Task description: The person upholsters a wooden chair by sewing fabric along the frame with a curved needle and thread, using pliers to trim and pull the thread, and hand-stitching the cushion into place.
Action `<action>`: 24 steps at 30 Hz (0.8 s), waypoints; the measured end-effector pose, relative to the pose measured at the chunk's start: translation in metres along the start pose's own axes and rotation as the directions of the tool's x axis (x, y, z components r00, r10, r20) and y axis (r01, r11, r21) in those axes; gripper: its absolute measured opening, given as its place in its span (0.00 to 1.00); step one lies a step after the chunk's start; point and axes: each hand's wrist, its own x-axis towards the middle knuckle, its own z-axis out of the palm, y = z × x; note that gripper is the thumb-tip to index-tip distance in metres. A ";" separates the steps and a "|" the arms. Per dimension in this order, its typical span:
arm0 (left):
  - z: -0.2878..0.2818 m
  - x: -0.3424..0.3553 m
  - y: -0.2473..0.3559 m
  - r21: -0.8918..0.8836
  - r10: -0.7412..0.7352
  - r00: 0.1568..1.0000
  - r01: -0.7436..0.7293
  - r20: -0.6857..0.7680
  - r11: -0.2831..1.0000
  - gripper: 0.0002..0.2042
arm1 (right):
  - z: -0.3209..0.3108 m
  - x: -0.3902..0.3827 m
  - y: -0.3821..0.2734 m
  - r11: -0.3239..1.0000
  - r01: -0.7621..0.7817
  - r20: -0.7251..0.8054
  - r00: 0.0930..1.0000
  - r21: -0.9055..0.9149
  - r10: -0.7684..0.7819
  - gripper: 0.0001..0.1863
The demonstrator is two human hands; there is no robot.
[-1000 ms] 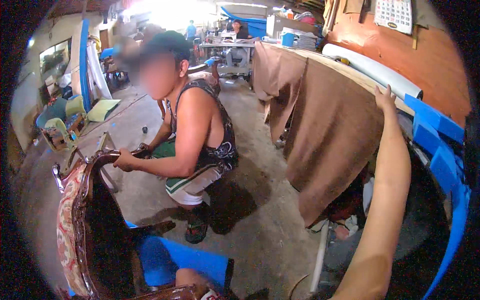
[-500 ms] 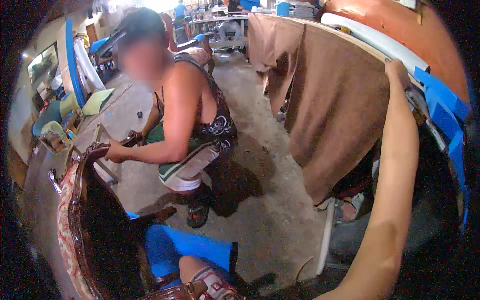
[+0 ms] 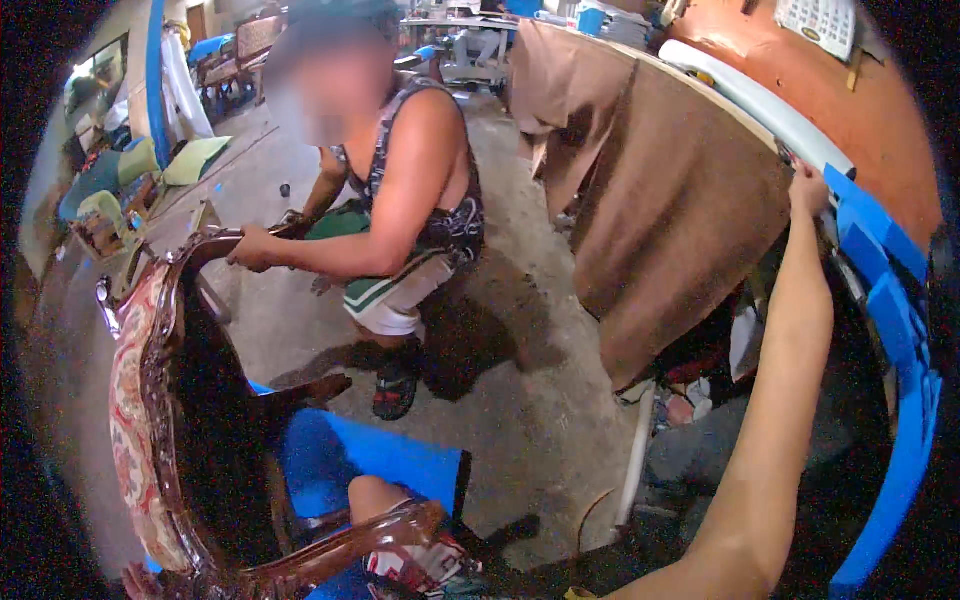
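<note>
My right hand (image 3: 808, 188) reaches to the far end of my outstretched arm, fingers closed on a small dark item at the workbench edge, beside blue foam pieces (image 3: 880, 260). My left hand (image 3: 142, 582) shows only as fingers at the bottom left, curled on the chair frame. The carved, glossy dark-wood chair (image 3: 170, 380) has red-and-cream floral upholstery and lies tilted in front of me. A crouching co-worker (image 3: 410, 180) in a patterned tank top grips its upper rail with a hand (image 3: 255, 248). My bare knee (image 3: 372, 495) is below, by a blue sheet (image 3: 340, 440).
Brown cloth (image 3: 680, 200) drapes down the workbench at right, under a white roll (image 3: 750, 105). A white pipe (image 3: 635, 460) is at its foot. Green cushions (image 3: 195, 160) and furniture parts lie at left. A blue bucket (image 3: 590, 18) and another person (image 3: 465, 45) are at the back.
My right hand has gone from spread fingers on the bench edge to closed on a small item there. My left fingers have appeared at bottom left. The view has shifted; the co-worker still holds the chair.
</note>
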 end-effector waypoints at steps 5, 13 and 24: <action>-0.008 0.022 -0.025 0.246 -0.129 0.975 0.082 0.183 0.966 0.27 | -0.040 -0.088 -0.055 0.385 -0.371 0.248 0.910 0.845 0.333 0.08; 0.013 -0.006 0.004 0.059 0.164 0.955 -0.184 0.248 0.981 0.08 | -0.217 -0.379 -0.312 -0.185 -0.572 0.484 0.794 0.799 -0.367 0.06; 0.000 -0.002 0.051 -0.071 0.421 0.609 -0.513 0.672 0.855 0.37 | -0.462 -0.487 -0.494 -0.391 -0.857 0.378 0.502 0.334 -0.778 0.08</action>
